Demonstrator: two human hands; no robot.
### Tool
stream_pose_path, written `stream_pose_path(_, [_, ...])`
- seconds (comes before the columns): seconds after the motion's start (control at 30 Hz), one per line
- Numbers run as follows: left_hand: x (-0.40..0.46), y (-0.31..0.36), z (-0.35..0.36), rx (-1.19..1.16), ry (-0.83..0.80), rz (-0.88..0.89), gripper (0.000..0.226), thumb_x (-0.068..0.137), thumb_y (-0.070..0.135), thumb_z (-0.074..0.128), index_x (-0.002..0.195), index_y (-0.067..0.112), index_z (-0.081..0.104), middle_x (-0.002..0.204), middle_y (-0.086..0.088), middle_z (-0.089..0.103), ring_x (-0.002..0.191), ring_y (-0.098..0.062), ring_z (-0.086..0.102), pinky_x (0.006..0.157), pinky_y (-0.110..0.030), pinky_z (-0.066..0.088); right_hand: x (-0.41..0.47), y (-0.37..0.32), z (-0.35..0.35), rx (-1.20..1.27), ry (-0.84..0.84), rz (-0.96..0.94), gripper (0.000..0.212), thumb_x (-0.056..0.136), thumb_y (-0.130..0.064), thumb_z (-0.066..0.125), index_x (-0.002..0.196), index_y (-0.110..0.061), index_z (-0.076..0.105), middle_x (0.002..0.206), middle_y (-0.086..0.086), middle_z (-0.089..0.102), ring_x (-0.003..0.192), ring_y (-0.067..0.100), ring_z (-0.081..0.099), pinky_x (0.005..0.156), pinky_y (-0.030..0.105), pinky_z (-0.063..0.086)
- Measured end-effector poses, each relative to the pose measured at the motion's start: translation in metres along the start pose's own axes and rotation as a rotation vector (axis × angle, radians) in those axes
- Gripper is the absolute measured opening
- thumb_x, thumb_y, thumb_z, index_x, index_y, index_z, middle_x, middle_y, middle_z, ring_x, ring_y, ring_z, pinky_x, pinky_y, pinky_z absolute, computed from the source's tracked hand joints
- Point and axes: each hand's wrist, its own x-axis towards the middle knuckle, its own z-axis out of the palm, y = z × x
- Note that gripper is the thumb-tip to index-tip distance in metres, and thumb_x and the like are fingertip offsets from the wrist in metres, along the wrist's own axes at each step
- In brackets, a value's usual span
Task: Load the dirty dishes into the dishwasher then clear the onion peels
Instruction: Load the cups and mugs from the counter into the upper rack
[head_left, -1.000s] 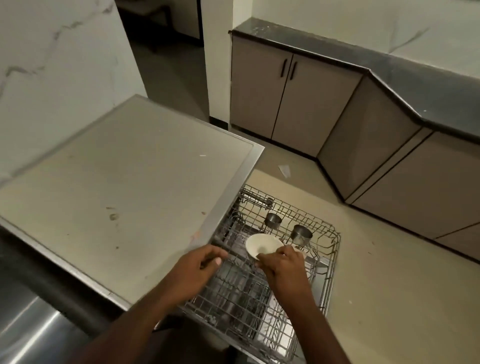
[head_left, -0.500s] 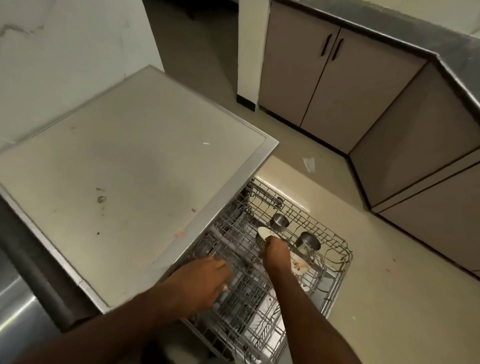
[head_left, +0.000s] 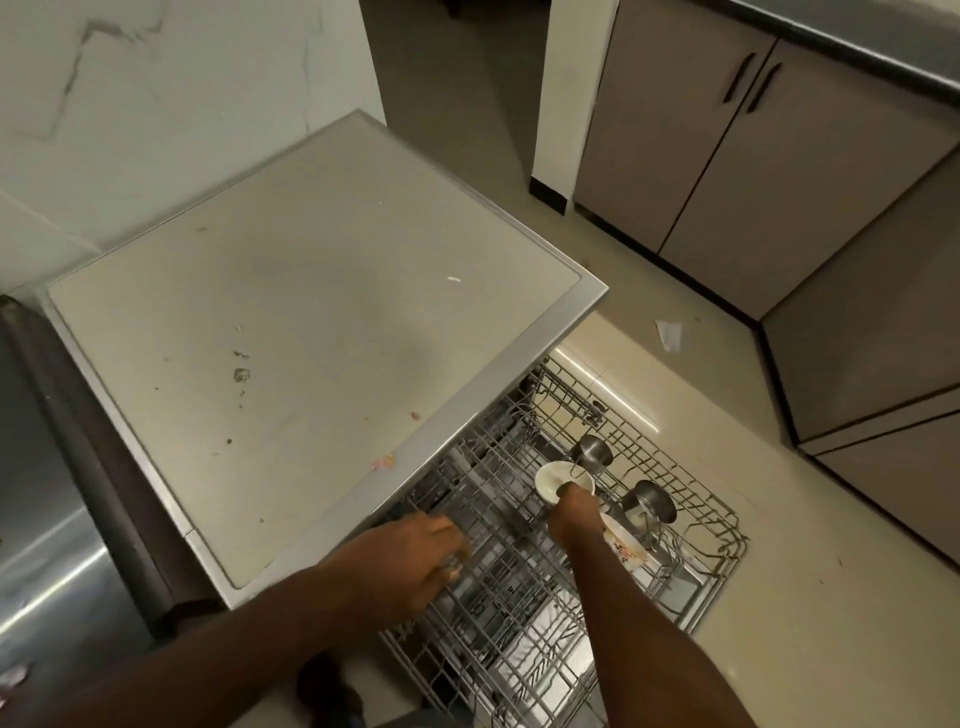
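The right hand (head_left: 574, 512) pinches a small white bowl (head_left: 558, 479) over the pulled-out rack (head_left: 717, 561); the left hand (head_left: 410, 556) curls around the rack's wires.

You see a grey wire rack (head_left: 519, 613) holding a white bowl (head_left: 558, 480), two shiny steel cups (head_left: 595, 452) and a white plate (head_left: 626, 545) smeared with reddish-brown marks. The dishwasher top (head_left: 311, 338) is pale beige with dark specks, a pinkish scrap near its silver edge. The wall (head_left: 156, 104) is white marble with grey veins. The cabinets (head_left: 701, 156) are taupe with black handles; the floor (head_left: 831, 597) is cream.
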Motion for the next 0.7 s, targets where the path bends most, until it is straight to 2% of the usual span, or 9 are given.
stream_pose_path(0.3, [-0.012, -0.004, 0.001, -0.001, 0.007, 0.013, 0.036, 0.103, 0.045, 0.04, 0.134, 0.031, 0.052, 0.131, 0.013, 0.053, 0.119, -0.004, 0.048, 0.104, -0.032, 0.044, -0.022, -0.005, -0.008, 0.043, 0.029, -0.006, 0.056, 0.091, -0.009, 0.071, 0.145, -0.012, 0.054, 0.136, 0.013, 0.064, 0.119, 0.031, 0.064, 0.099, 0.04, 0.055])
stream_pose_path(0.4, [-0.018, -0.01, 0.003, 0.003, 0.038, 0.023, 0.032, 0.104, 0.045, 0.042, 0.131, 0.032, 0.054, 0.128, 0.014, 0.055, 0.116, -0.003, 0.049, 0.102, -0.031, 0.045, -0.037, -0.013, -0.01, 0.028, 0.058, -0.035, 0.053, 0.091, -0.007, 0.067, 0.142, -0.013, 0.056, 0.135, 0.013, 0.065, 0.118, 0.033, 0.065, 0.098, 0.042, 0.056])
stream_pose_path(0.5, [-0.027, -0.015, 0.002, 0.001, 0.091, 0.042, 0.026, 0.106, 0.042, 0.046, 0.128, 0.033, 0.055, 0.125, 0.014, 0.056, 0.113, -0.002, 0.049, 0.099, -0.027, 0.045, -0.06, -0.025, -0.01, -0.017, 0.107, -0.079, 0.052, 0.091, -0.002, 0.063, 0.142, -0.013, 0.055, 0.138, 0.012, 0.062, 0.119, 0.032, 0.064, 0.099, 0.043, 0.055])
stream_pose_path(0.6, [-0.035, -0.018, 0.0, -0.017, 0.134, 0.056, 0.022, 0.106, 0.039, 0.048, 0.126, 0.033, 0.055, 0.122, 0.016, 0.055, 0.11, -0.001, 0.048, 0.095, -0.024, 0.044, -0.079, -0.035, -0.009, -0.033, 0.134, -0.111, 0.055, 0.093, 0.001, 0.061, 0.145, -0.012, 0.053, 0.145, 0.013, 0.058, 0.127, 0.033, 0.06, 0.106, 0.047, 0.052])
stream_pose_path(0.7, [-0.045, -0.023, -0.003, -0.047, 0.179, 0.074, 0.024, 0.106, 0.038, 0.048, 0.129, 0.033, 0.054, 0.124, 0.016, 0.054, 0.113, 0.0, 0.047, 0.097, -0.024, 0.044, -0.099, -0.047, -0.012, -0.06, 0.188, -0.171, 0.056, 0.094, 0.0, 0.061, 0.148, -0.014, 0.052, 0.15, 0.013, 0.054, 0.131, 0.033, 0.057, 0.109, 0.049, 0.05])
